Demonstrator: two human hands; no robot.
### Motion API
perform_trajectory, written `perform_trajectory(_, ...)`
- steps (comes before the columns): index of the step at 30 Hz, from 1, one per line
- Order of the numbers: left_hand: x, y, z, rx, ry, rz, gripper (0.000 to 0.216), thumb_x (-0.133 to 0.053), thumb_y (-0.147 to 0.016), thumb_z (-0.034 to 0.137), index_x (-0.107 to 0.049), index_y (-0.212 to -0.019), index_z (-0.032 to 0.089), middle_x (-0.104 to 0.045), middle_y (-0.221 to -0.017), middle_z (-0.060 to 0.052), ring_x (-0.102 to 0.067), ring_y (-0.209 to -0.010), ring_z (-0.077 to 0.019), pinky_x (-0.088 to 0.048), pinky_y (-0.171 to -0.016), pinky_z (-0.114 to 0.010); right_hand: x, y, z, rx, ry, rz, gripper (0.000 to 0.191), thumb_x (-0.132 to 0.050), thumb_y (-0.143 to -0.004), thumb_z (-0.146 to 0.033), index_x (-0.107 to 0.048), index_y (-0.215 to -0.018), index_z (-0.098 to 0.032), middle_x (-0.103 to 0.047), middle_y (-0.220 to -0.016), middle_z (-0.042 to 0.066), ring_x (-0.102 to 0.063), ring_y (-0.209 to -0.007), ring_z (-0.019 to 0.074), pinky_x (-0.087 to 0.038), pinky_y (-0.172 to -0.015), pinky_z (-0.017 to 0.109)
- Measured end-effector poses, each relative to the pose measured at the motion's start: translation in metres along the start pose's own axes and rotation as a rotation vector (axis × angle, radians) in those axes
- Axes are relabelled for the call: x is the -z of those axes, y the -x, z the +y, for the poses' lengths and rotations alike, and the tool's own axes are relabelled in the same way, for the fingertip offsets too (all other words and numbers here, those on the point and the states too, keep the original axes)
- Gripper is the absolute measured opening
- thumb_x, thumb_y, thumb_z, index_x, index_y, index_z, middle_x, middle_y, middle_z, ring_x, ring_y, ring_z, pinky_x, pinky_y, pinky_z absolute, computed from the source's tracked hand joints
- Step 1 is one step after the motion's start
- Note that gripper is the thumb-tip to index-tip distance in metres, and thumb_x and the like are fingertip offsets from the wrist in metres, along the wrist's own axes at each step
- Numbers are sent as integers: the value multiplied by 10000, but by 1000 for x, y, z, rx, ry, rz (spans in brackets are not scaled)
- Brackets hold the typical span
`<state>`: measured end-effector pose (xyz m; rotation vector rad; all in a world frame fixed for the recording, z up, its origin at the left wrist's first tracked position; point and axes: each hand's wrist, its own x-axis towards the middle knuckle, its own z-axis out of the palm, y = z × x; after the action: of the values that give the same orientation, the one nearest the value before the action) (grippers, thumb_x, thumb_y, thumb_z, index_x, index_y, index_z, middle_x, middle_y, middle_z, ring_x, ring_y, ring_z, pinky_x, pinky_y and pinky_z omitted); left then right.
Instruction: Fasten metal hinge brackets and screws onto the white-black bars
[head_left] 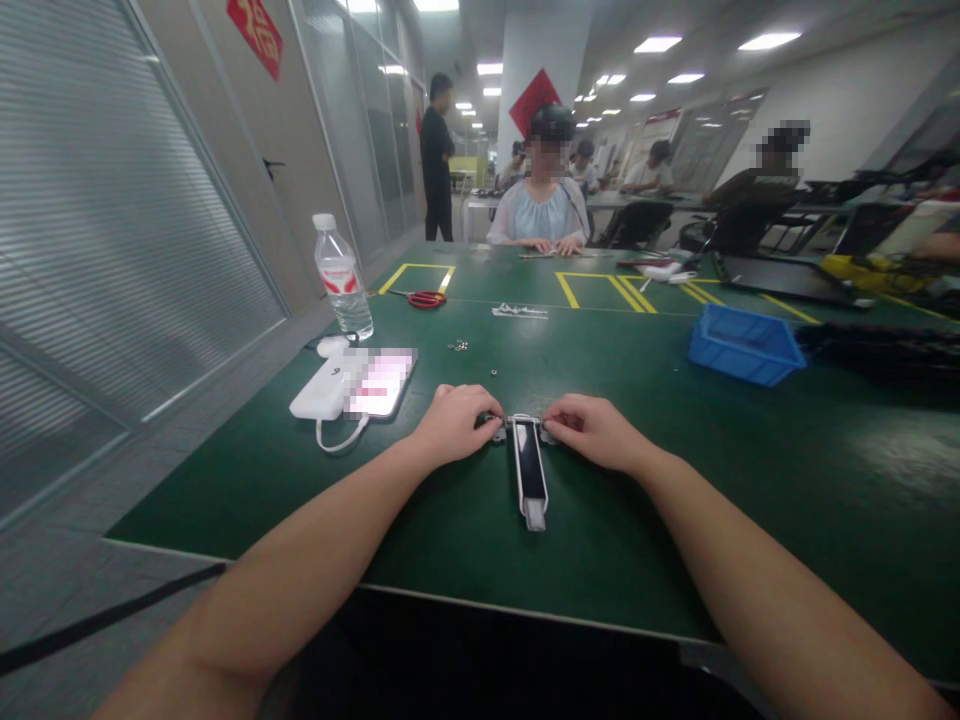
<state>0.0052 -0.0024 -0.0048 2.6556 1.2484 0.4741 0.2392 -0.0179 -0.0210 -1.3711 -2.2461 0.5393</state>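
Both hands (pixel 454 422) (pixel 592 428) pinch the bracket (pixel 529 470).

Both hands, left hand (pixel 452 422) and right hand (pixel 592 430), pinching the far end of a black-and-white strip (pixel 530 472) on the green table (pixel 675 500).

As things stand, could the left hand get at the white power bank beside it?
Probably yes: the left hand pinches the far end of the black strip part, and only bare green table separates it from the power bank.
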Motion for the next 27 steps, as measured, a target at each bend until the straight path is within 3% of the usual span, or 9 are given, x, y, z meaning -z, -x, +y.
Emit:
perform_trajectory(20, 1, -1, 1, -10, 14, 5, 105, -550, -832, 230, -640, -883, 213, -652, -984, -14, -572, -981, -199, -336, -838, -354, 2, 0, -3, 11, 10, -3, 166, -528, -820, -263, -669, -825, -175, -558, -697, 17, -487, -604, 125, -397, -586, 269)
perform_trajectory(27, -1, 1, -1, -22, 35, 61, 125, -576, -810, 270, -599, -914, 205, -639, -957, -11, -570, -957, -193, -337, -822, -344, 1, 1, -1, 17, 10, 5, 158, -532, -820, -255, -664, -819, -168, -549, -686, 12, -479, -597, 119, -389, -586, 261)
